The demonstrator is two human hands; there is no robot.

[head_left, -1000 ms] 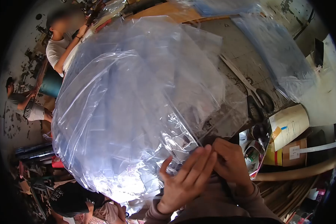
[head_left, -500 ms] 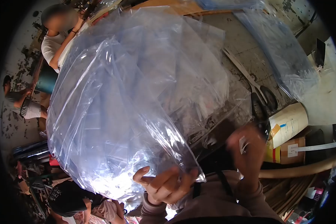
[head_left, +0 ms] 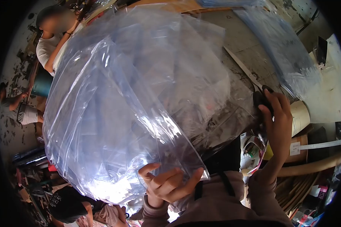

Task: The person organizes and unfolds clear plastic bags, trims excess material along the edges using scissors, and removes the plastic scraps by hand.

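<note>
A large heap of clear plastic sheets (head_left: 140,75) spreads over the table, the layers overlapping and glossy. At its near edge, close to my body, my left hand (head_left: 170,184) has curled fingers gripping the top sheet, with the thumb by a bright corner. Off to the right, my right hand (head_left: 279,113) closes its thumb and fingers on the black handles of large scissors (head_left: 242,67). The blades lie on the table, pointing away and left, beside the heap. My palm and fingers partly hide the handles.
A stack of bluish plastic sheets (head_left: 278,49) lies at the far right. A cream-coloured roll (head_left: 300,117) and a cardboard box (head_left: 297,151) are near my right arm. One person (head_left: 49,47) is at the far left, another (head_left: 17,106) below, and a third (head_left: 66,202) at lower left.
My right hand has moved up and to the right, from near my body onto the scissors' handles. My left hand stays at the sheet's near corner.
</note>
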